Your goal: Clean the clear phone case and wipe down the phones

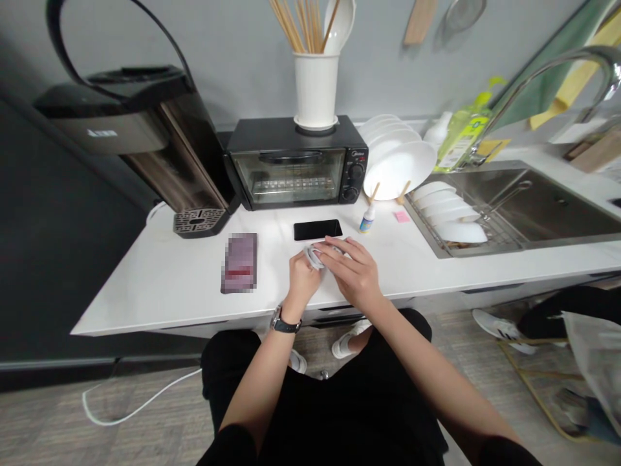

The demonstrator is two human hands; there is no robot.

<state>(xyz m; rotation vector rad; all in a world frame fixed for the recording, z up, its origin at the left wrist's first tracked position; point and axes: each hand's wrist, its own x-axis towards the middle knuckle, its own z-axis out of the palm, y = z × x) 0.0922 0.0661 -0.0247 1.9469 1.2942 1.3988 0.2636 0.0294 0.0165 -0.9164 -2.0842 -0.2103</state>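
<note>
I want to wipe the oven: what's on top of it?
A white pot on the oven holds wooden sticks and a white spoon. The pot hides their lower ends and the surface beneath.

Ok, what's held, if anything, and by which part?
A small white thing, in the left hand, with the right hand over it; they hide much of it, so the exact part can't be told.

So I've got this little whitish-grey thing (314, 257), kinda rounded, gripped in my left hand (304, 277) with my right hand (358, 275) over it. Fingers hide the rest, so can't tell more.
</note>
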